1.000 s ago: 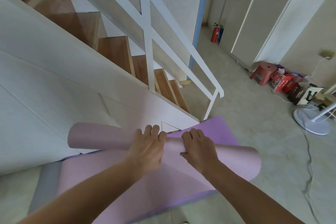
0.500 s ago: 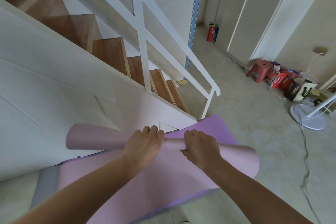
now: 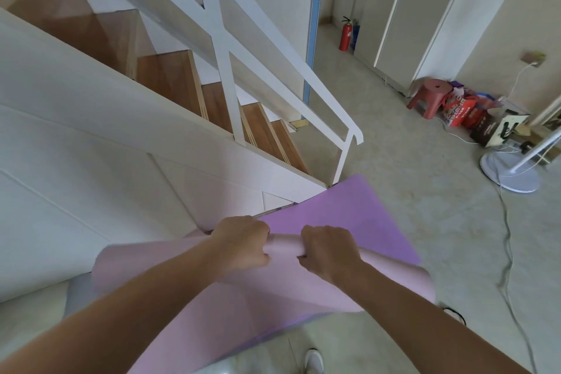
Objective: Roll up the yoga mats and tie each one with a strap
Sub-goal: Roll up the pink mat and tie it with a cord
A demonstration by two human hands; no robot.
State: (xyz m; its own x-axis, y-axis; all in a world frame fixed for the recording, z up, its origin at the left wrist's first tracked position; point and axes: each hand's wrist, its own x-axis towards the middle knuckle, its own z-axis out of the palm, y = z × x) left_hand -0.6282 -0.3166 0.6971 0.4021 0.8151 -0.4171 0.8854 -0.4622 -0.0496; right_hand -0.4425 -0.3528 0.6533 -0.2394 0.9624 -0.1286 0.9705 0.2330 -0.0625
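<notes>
A purple yoga mat (image 3: 340, 209) lies on the floor beside the staircase, its paler pink underside (image 3: 230, 307) turned up toward me. The near end is curled into a loose roll (image 3: 282, 246) across the mat. My left hand (image 3: 243, 241) and my right hand (image 3: 329, 250) both grip the middle of this roll, fingers wrapped over it, a small gap between them. A thin black strap (image 3: 455, 314) lies on the floor just right of the mat's near corner.
A white staircase wall (image 3: 121, 185) and railing (image 3: 303, 82) stand close on the left. At the right are a white fan base (image 3: 510, 173) with a cable (image 3: 510, 252) trailing over the floor, a red stool (image 3: 431, 97) and boxes. A white shoe (image 3: 314, 361) shows below.
Both hands have closed tighter around the roll and the roll has advanced along the mat, away from me. The flat purple part ahead is shorter.
</notes>
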